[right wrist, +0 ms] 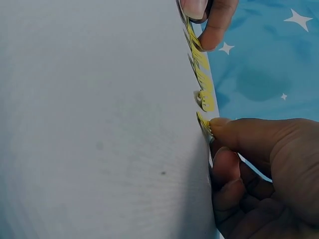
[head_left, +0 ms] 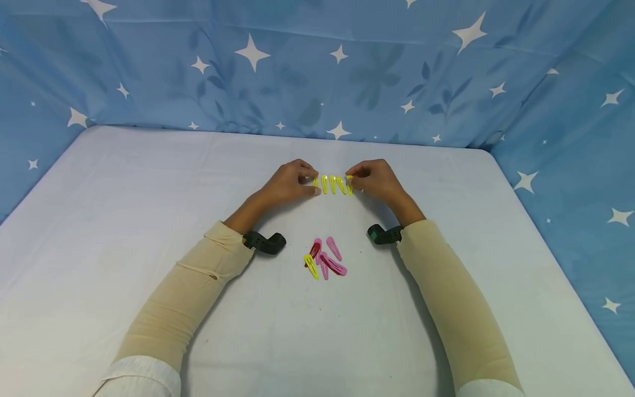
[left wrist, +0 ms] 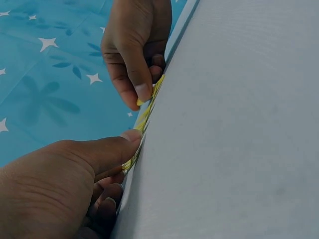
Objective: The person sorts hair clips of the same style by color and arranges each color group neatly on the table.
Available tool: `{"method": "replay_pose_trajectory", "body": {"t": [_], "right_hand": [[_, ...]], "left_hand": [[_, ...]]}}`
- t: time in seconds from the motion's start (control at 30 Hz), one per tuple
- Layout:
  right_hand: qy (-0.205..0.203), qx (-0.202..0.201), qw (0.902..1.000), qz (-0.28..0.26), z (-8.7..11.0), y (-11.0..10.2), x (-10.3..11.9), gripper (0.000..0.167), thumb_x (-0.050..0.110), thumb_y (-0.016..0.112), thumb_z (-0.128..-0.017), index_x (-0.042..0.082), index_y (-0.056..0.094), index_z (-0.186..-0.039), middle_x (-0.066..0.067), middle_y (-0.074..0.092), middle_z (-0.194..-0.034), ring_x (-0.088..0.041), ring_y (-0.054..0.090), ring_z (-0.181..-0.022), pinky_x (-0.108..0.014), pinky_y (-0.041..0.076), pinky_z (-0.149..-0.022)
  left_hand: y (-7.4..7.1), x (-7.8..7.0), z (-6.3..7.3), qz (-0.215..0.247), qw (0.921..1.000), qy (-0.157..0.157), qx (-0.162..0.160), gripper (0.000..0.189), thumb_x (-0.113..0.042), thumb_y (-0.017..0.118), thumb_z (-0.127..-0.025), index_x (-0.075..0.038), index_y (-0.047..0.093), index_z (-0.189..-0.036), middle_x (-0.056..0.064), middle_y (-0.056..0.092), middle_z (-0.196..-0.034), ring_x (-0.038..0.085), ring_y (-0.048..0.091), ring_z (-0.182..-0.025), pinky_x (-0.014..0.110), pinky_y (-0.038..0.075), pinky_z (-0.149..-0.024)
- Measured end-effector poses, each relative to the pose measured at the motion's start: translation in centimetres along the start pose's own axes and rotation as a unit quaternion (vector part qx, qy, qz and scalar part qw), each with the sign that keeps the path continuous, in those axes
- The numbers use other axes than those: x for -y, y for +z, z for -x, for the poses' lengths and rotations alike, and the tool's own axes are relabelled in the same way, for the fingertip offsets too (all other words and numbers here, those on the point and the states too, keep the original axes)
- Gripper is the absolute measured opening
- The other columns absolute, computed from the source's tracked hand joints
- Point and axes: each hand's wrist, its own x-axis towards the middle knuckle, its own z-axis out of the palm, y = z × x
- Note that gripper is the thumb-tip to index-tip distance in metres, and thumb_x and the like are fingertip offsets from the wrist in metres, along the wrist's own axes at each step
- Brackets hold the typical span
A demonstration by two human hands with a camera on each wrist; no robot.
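A row of yellow snap hair clips (head_left: 333, 184) lies on the white table, side by side, pointing roughly toward the person. My left hand (head_left: 292, 181) is at the row's left end, thumb and fingers at the two ends of the leftmost yellow hair clip (head_left: 315, 181). At the other end, my right hand (head_left: 375, 178) pinches the rightmost yellow hair clip (right wrist: 204, 123) between thumb and fingers, partly covering it. Nearer the person, a small loose pile holds pink hair clips (head_left: 334, 248), dark red and pink ones (head_left: 333, 264) and one yellow hair clip (head_left: 311, 266).
The white-covered table (head_left: 223, 331) reaches back to a blue curtain (head_left: 297, 71) with white stars, which also hangs along the right side. Black wrist devices sit on the left wrist (head_left: 265, 242) and the right wrist (head_left: 384, 235), below beige sleeves.
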Motion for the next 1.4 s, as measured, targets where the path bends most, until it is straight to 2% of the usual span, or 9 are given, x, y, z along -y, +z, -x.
{"method": "replay_pose_trajectory", "body": {"t": [0.3,0.5,0.63,0.77,0.93,1.07,1.17,1.4], "right_hand": [[-0.004,-0.001,0.9995,0.030,-0.2,-0.1,0.1,0.027,0.014,0.066,-0.092,0.006,0.072,-0.116,-0.014,0.067,-0.109,-0.024,0.057,-0.094,-0.033,0.044,-0.079],[0.002,-0.019,0.9995,0.024,0.1,-0.5,0.0,0.030,0.017,0.061,-0.095,0.010,0.067,-0.124,-0.012,0.065,-0.106,-0.023,0.058,-0.084,-0.032,0.044,-0.075],[0.015,-0.014,0.9998,0.002,0.4,-0.6,-0.1,0.029,0.022,0.055,-0.099,0.011,0.067,-0.123,-0.012,0.064,-0.097,-0.021,0.057,-0.078,-0.031,0.044,-0.071],[0.023,-0.007,0.9996,-0.011,0.8,-0.5,-0.1,0.031,0.027,0.052,-0.101,0.011,0.067,-0.122,-0.009,0.065,-0.095,-0.020,0.058,-0.077,-0.030,0.045,-0.070],[-0.002,-0.024,0.9989,-0.040,1.8,-0.7,0.0,0.032,0.029,0.055,-0.100,0.008,0.068,-0.120,-0.012,0.069,-0.101,-0.020,0.061,-0.078,-0.029,0.048,-0.069],[-0.033,-0.033,0.9962,-0.074,2.9,-1.0,0.7,0.031,0.027,0.058,-0.099,0.006,0.069,-0.118,-0.014,0.070,-0.104,-0.020,0.064,-0.082,-0.029,0.052,-0.073],[-0.054,-0.013,0.9962,-0.067,3.7,-0.9,1.4,0.029,0.026,0.058,-0.099,0.006,0.069,-0.117,-0.012,0.070,-0.104,-0.021,0.065,-0.083,-0.030,0.053,-0.074],[-0.110,0.042,0.9924,-0.036,5.5,0.0,2.6,0.025,0.020,0.062,-0.097,0.004,0.071,-0.114,-0.013,0.072,-0.104,-0.026,0.066,-0.083,-0.029,0.050,-0.069]], "left_hand": [[0.0,-0.2,0.1,-0.004,1.0000,-0.001,0.002,0.047,-0.024,0.073,-0.089,-0.006,0.063,-0.132,0.012,0.054,-0.133,0.026,0.056,-0.111,0.039,0.048,-0.096],[0.0,-0.3,0.1,-0.008,1.0000,0.003,-0.001,0.048,-0.024,0.073,-0.090,-0.006,0.063,-0.133,0.012,0.054,-0.134,0.026,0.055,-0.111,0.039,0.048,-0.096],[0.0,-0.2,0.2,-0.002,1.0000,0.001,-0.004,0.048,-0.023,0.073,-0.090,-0.005,0.063,-0.132,0.013,0.054,-0.133,0.027,0.056,-0.112,0.040,0.048,-0.097],[0.0,-0.1,0.4,0.000,1.0000,0.000,-0.005,0.047,-0.022,0.073,-0.090,-0.004,0.063,-0.132,0.014,0.055,-0.133,0.028,0.057,-0.113,0.040,0.048,-0.099],[0.1,-0.1,0.4,0.001,1.0000,0.002,-0.006,0.047,-0.021,0.073,-0.089,-0.004,0.063,-0.132,0.013,0.055,-0.132,0.027,0.057,-0.113,0.040,0.048,-0.099],[0.1,-0.2,0.3,0.000,1.0000,0.005,-0.003,0.047,-0.021,0.073,-0.090,-0.004,0.063,-0.132,0.013,0.055,-0.131,0.027,0.058,-0.115,0.040,0.048,-0.100],[0.1,-0.3,0.3,-0.004,1.0000,0.006,-0.004,0.047,-0.022,0.073,-0.090,-0.005,0.063,-0.132,0.013,0.055,-0.131,0.027,0.058,-0.115,0.039,0.049,-0.100],[0.0,-0.3,0.2,-0.004,1.0000,0.008,-0.004,0.047,-0.022,0.073,-0.090,-0.004,0.063,-0.132,0.013,0.056,-0.131,0.027,0.058,-0.113,0.039,0.049,-0.098]]}}
